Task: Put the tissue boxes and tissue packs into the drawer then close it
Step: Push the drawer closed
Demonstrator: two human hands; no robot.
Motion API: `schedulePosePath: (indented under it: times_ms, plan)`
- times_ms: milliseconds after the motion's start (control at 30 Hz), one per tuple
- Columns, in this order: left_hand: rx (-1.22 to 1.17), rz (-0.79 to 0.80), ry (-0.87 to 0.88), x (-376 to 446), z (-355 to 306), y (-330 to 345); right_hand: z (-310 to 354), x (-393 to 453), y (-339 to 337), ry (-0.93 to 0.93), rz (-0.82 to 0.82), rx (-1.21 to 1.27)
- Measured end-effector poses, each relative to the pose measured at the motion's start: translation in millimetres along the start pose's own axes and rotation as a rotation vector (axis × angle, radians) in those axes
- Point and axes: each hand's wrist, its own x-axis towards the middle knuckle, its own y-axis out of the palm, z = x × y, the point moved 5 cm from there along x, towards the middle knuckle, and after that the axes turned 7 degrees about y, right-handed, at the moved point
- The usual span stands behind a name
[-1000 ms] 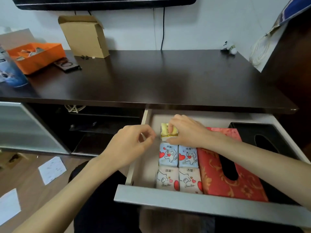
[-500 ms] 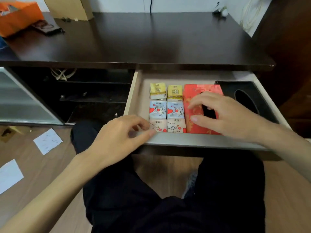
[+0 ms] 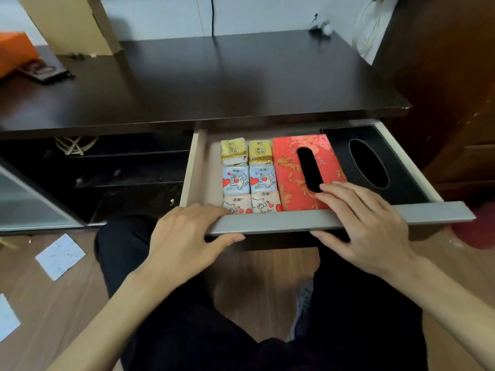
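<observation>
- drawer (image 3: 345,219) is pulled out from under the dark surface (image 3: 241,81), and everything for it looks loaded: six tissue packs (image 3: 250,175) in two columns at the left, a red floral tissue box (image 3: 288,167) just beside them, a black tissue box (image 3: 396,167) at 3 o'clock of the red one.
- my left hand (image 3: 184,236) grasps the grey front rail at about 7 o'clock of the packs, fingers over the top edge, thumb underneath.
- my right hand (image 3: 367,223) is released and flat, fingertips resting over the rail at the near end of the red box, thumb below the rail.
- handling, as i judge it: the packs are soft, light and film-wrapped, so they could slide; the boxes are light card that dents. the stiff front rail is the place to push, evenly with both hands.
- writing: chinese characters on every pack; "biu biu" seems printed on the near right pack; the rest is too small for me.
</observation>
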Motion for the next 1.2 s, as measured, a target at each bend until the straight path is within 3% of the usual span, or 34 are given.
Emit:
schedulePosePath:
  times_ms: [533,633,733,867,1033,1200]
  plan:
    - [0.096,-0.057,-0.044,91,67,35,-44,88,52,0.108,-0.027,0.085]
    - [-0.032,-0.249,-0.067,69,57,32,-53,53,52,0.353,-0.143,0.291]
    - [-0.199,-0.441,-0.24,21,39,38,-59,2,59,0.679,-0.281,0.494]
    - [-0.423,-0.411,-0.514,-15,18,64,-75,-23,70,0.984,-0.339,0.621]
    - [-0.475,-0.283,-0.527,6,6,87,-79,-7,83,1.007,-0.317,0.667]
    - [-0.486,-0.306,-0.477,32,7,101,-83,4,97,0.984,-0.34,0.62]
